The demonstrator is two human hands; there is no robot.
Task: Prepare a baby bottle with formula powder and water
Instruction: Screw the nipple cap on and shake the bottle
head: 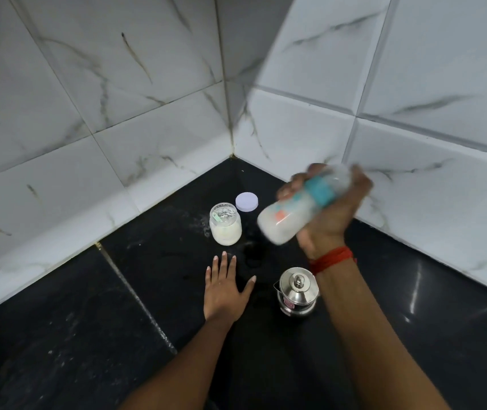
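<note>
Bottle print blurred, unreadable, within right hand grip.

Home kitchen corner. Black polished stone bench runs into two walls of white marble-look tiles w/ dark, stained grout. On the bench: open glass jar of pale powder, its white lid just beside it, small lidded steel pot. Domestic stuff, not lab or shop.
</note>
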